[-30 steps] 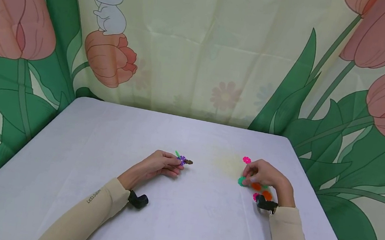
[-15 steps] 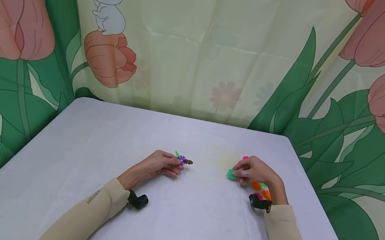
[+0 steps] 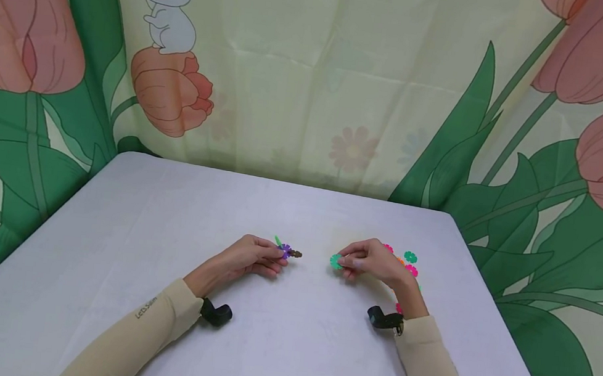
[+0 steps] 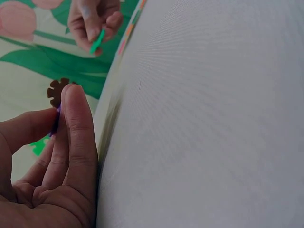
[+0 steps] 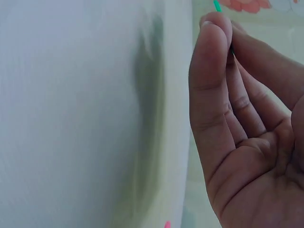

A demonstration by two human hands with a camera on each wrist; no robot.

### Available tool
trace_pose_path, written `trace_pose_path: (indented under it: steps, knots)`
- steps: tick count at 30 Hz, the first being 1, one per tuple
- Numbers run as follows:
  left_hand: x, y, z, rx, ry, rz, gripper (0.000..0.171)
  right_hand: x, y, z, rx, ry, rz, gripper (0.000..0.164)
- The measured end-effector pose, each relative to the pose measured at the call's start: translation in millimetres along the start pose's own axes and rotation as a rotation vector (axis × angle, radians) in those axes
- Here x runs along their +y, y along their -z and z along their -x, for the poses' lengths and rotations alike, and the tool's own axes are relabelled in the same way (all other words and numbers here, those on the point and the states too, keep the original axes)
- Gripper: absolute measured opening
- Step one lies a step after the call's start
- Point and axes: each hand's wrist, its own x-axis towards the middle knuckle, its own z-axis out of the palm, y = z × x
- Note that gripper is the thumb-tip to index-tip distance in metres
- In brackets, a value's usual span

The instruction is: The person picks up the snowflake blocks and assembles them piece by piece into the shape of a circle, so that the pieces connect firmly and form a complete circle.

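My left hand pinches a purple notched plastic disc between thumb and fingers. Joined to the purple disc are a brown notched disc and a green one, partly hidden by the fingers in the left wrist view. To the right, my right hand holds a teal-green notched disc by its edge, with the flat side facing the head camera. That disc shows edge-on in the right wrist view, mostly behind the fingertips. A short gap separates the two hands over the table.
Several loose notched discs lie behind and beside the right hand, among them a green disc and a pink disc. A white cloth covers the table. Behind it hangs a curtain printed with tulips and a rabbit.
My right hand has picked the teal-green disc up from the loose pieces and carried it left toward the left hand. The left hand has stayed in place with its joined discs.
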Motion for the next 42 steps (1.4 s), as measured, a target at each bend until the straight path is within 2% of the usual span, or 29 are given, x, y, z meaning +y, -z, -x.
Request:
trace_pose_path:
  steps: [7,12,21,31,42]
  knots:
    - [-0.9,-0.9,-0.6,0.002,-0.005,-0.014,0.027,-6.5,-20.5,-10.2,0.031,-0.016,-0.059,0.034]
    - [-1.2,-1.9,-1.6,0.005,-0.001,-0.016,0.029,-11.7,-28.8,-13.0,0.048,-0.027,-0.059,0.032]
    - [-2.9,-2.9,-3.6,0.022,-0.001,-0.037,0.024,-23.0,-43.4,-15.6,0.033,0.005,-0.079,0.032]
    - [-1.7,-3.4,-2.9,0.013,-0.008,-0.045,0.027,-26.8,-54.0,-19.6,0.038,0.0,-0.087,0.03]
    - [-1.7,-2.0,-2.8,0.014,-0.005,-0.039,0.025,-28.2,-56.5,-19.7,0.045,-0.015,-0.086,0.029]
